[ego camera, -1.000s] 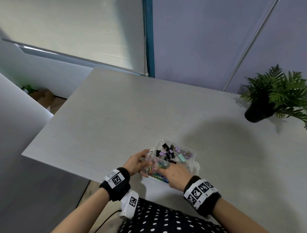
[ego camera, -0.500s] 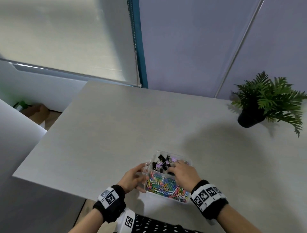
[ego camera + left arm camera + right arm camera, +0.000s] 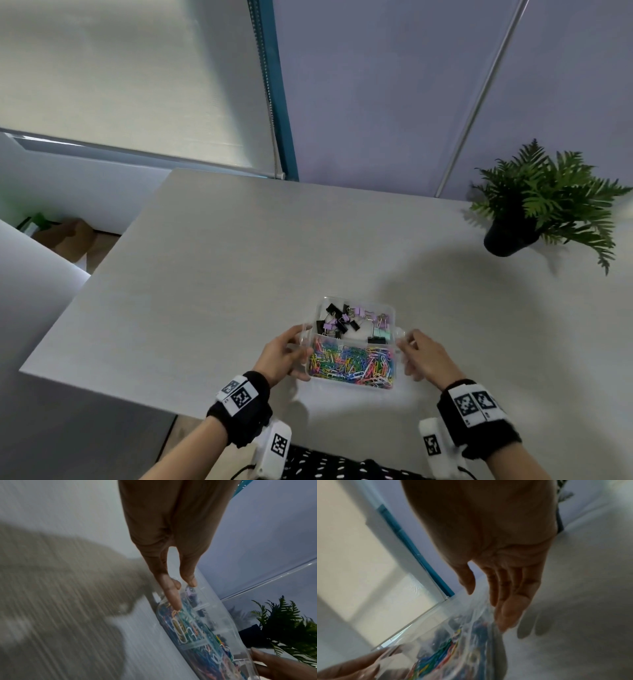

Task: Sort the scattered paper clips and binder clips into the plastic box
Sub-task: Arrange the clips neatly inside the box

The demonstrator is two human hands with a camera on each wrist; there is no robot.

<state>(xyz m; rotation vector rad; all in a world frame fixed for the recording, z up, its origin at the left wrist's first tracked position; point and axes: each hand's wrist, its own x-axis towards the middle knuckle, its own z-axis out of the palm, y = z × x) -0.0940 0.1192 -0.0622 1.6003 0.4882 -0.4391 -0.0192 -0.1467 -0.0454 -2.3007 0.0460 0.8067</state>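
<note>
Head view: one clear plastic box [image 3: 397, 334] is seen on the pale worktop [image 3: 222, 274], near its front edge, and one potted fern [image 3: 544, 205] is seen well apart at the far right. Two compartments are counted in the box, split by a clear divider. The far compartment is occupied by binder clips [image 3: 342, 322]: several black, several lilac and at least one mint-green are made out, though an exact count cannot be given because they overlap. The near compartment is filled with a dense heap of multicoloured paper clips [image 3: 352, 365], too many and too tangled to be counted. No loose clips are seen on the worktop around the box. Two hands are counted, each with a black wristband bearing printed markers. The left hand [image 3: 282, 354] is placed against the left end of the box, thumb over the rim and fingers curled along the wall, so the box is gripped from that side. The right hand [image 3: 423, 356] is set at the right end, fingers nearly straight and relaxed; from the head view contact with the side tab is suggested, and in the right wrist view the fingertips [image 3: 506, 620] are seen lying against the clear wall without being curled round it. In the left wrist view a finger [image 3: 171, 595] is seen pressed on the box wall over the paper clips, with motion blur across the worktop.
</note>
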